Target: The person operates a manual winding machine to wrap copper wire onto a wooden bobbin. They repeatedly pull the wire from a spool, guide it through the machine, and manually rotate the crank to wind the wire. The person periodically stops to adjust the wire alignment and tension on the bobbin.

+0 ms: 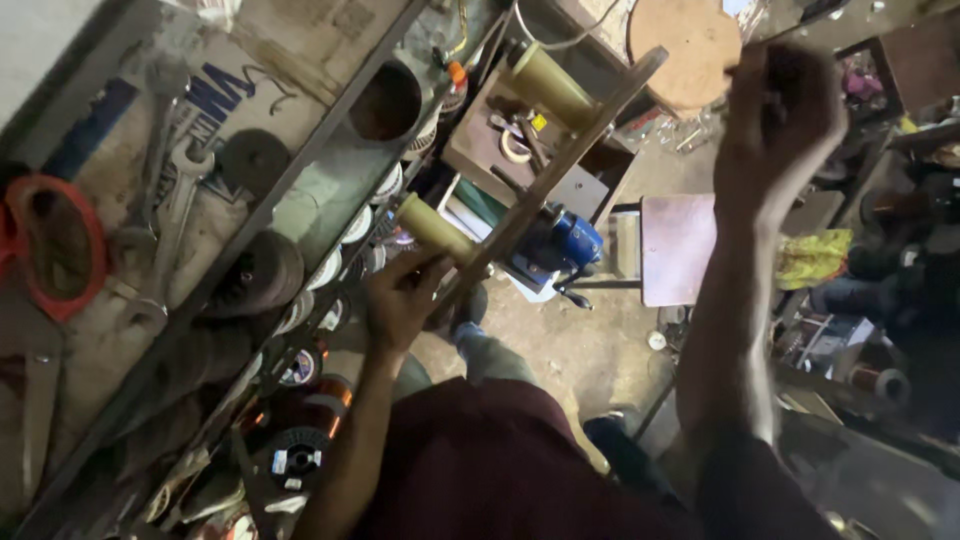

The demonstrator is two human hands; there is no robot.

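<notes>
The long flat wooden bar [560, 175] looked matt and worn; its two olive cylindrical plastic spools [435, 228] were smooth. Dull grey metal spanners [175, 205] lay on rough printed cardboard [215, 110] at left.

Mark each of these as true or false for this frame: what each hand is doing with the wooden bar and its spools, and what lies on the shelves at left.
1. The left hand grips the lower olive spool on the wooden bar. True.
2. The right hand rests on the floor. False: it is raised near the bar's upper end.
3. Wrenches lie on the shelf at left. True.
4. The bar carries one spool only. False: a second olive spool sits higher up.
5. A blue object lies below the bar. True.
</notes>
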